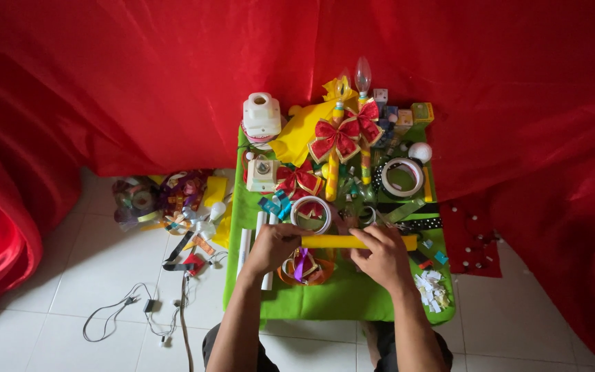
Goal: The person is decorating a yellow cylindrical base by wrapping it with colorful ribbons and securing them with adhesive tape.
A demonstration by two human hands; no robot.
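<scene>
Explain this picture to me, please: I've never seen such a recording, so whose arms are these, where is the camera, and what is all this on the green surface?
There is one view, from a camera worn on a person's head, looking down at their own two bare arms. No machine is involved. The left hand and the right hand together hold a long yellow wrapped tube level above a small table covered in green felt. On the felt lie red-and-gold ribbon bows, a large white tape roll, two clear candle-shaped bulbs on yellow stems, a white plastic lamp holder and small paper scraps. Red cloth hangs behind; black cables lie on the white tiled floor.
</scene>
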